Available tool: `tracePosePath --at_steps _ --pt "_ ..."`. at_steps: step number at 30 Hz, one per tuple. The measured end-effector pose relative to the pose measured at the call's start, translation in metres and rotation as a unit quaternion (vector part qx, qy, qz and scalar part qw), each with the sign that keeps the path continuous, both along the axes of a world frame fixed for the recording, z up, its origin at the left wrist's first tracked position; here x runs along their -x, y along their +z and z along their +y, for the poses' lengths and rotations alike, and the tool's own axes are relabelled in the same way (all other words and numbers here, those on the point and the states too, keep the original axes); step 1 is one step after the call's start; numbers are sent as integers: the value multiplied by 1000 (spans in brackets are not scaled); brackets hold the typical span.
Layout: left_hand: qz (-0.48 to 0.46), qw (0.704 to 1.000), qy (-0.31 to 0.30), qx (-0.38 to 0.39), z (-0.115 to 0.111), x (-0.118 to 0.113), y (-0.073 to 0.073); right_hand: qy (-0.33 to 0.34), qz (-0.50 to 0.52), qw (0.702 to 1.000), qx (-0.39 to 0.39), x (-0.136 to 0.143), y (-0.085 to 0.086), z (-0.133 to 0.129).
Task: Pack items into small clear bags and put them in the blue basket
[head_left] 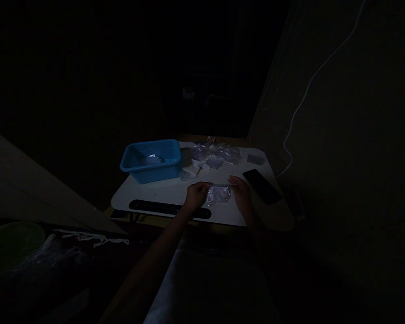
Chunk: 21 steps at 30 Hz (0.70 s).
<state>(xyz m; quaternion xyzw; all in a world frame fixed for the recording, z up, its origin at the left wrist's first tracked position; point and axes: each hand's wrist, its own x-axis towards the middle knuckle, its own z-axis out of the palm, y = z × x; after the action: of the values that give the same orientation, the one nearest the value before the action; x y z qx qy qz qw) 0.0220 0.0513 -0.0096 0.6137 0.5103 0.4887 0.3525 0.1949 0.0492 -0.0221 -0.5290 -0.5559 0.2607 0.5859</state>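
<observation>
A small clear plastic bag (218, 194) lies between my hands over the white table (155, 191), near its front edge. My left hand (197, 193) pinches the bag's upper left corner, with the fingers pressed together. On the other side, my right hand (239, 191) is at the bag's right edge, its fingers stretched out and apart. Whatever is inside the bag is too dark to make out. Crumpled clear plastic bags (218, 153) are heaped behind it at the table's back.
A blue basin (155, 172) with some clear plastic inside stands at the back left. A black phone (262, 186) lies right of my right hand. A dark slot (168, 208) runs along the front edge. A white cable (310, 83) hangs at the right wall.
</observation>
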Motion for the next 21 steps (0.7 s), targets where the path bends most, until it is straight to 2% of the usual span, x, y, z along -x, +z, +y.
tracePosePath --at_steps 3,5,14,18,21 --pt "3 1000 -13 1 -1 0 2 55 -35 998 21 3 4 -2" --pt "9 1000 -17 7 -2 0 3 67 -73 994 41 5 7 -2" --pt "-16 1000 1 19 -2 1 5 12 -106 994 34 2 7 0" --pt "-22 999 14 20 -3 1 7 11 -104 994 33 2 8 -1" --pt "-38 999 -4 29 -3 0 6 15 -106 994 31 2 8 -1"
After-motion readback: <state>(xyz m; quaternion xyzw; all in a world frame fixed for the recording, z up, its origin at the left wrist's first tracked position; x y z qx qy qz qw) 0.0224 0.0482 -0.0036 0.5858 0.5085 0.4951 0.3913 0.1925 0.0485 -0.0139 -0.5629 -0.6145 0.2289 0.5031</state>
